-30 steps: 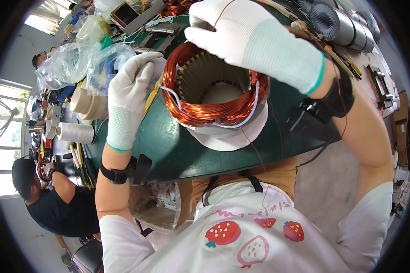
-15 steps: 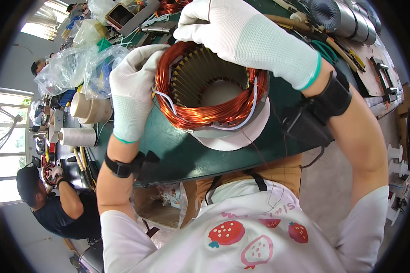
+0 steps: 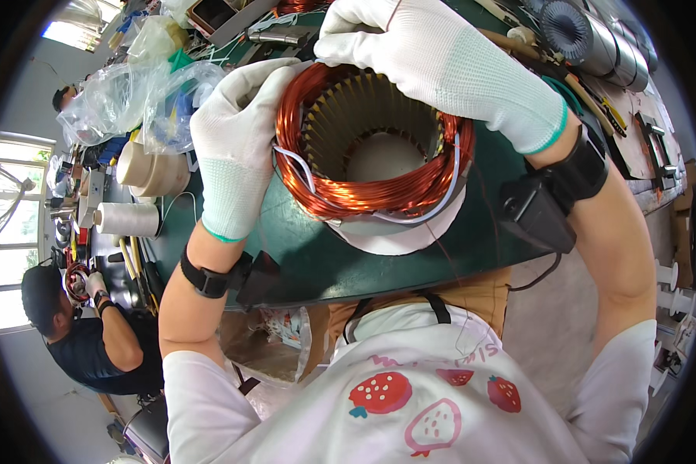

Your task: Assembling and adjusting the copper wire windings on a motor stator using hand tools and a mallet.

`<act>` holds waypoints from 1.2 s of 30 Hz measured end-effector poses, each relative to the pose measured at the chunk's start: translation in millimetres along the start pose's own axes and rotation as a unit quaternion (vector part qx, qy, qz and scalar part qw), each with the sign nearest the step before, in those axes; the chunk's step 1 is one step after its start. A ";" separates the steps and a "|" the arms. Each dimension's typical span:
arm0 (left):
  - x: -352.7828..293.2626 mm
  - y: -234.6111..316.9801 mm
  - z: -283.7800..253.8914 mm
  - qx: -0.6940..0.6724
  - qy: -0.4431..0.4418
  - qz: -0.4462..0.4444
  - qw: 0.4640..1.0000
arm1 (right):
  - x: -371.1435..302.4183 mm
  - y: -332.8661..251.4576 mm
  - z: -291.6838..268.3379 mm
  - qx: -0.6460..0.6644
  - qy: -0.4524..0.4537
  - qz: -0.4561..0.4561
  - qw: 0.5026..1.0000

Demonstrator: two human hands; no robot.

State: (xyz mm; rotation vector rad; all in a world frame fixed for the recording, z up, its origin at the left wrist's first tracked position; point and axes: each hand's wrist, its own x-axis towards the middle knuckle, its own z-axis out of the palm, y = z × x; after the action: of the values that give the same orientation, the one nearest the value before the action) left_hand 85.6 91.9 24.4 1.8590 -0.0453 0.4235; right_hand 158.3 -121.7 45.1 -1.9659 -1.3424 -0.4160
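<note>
At the far left is a window (image 3: 9,240). Near it, a co-worker (image 3: 104,340) in a black top and cap has a gloved hand at a small ring (image 3: 77,282) with reddish windings. Clear bags (image 3: 112,97) lie heaped at the upper left, with a cream spool (image 3: 151,170) and a white reel (image 3: 127,220) nearer the person.

Next comes the left hand (image 3: 236,116), in a white glove with a green cuff. Its bent thumb and fingers come to the coil's upper left edge; whether they clamp anything there I cannot tell.

The stator (image 3: 348,139) stands on the green table (image 3: 317,271) between the 2 hands, its bore open upward. A copper coil (image 3: 363,193) rings its top, with 2 pale sleeves (image 3: 295,166) on the windings. A white disc (image 3: 394,241) shows under its near side, and a thin wire (image 3: 445,254) trails toward the person.

The right hand (image 3: 394,46), gloved alike, reaches across the far rim. Its fingers are curled with the thumb close by; I cannot tell whether they pinch a wire. Farther right lie steel cylinders (image 3: 595,46) and yellow-and-black pliers (image 3: 607,108).
</note>
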 end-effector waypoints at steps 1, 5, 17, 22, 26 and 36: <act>1.2 4.2 -2.4 0.015 -0.011 0.017 1.000 | 4.8 -5.2 -2.1 -0.036 0.018 -0.053 0.998; 8.4 20.1 -15.5 0.086 -0.063 -0.074 0.992 | 17.6 -25.5 -14.1 0.006 -0.075 0.175 0.982; -4.2 -13.2 3.1 -0.001 0.048 0.072 0.996 | 11.2 -27.4 -12.6 0.145 -0.030 0.208 0.967; 0.0 -3.4 1.4 -0.008 0.051 0.036 0.998 | 15.5 -18.8 -13.2 0.157 -0.076 0.252 0.952; 7.2 1.6 -5.1 0.047 -0.010 0.072 0.996 | 12.0 -12.1 -9.0 0.138 -0.031 0.165 0.976; 21.9 21.9 -25.9 0.096 -0.138 0.024 0.986 | 4.2 15.2 2.0 0.034 -0.014 -0.031 0.999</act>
State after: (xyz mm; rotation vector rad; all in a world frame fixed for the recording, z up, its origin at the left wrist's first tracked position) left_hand 93.9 112.6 58.0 2.1005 -0.2441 0.2066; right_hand 173.5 -120.6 40.6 -1.8849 -1.4199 -0.3697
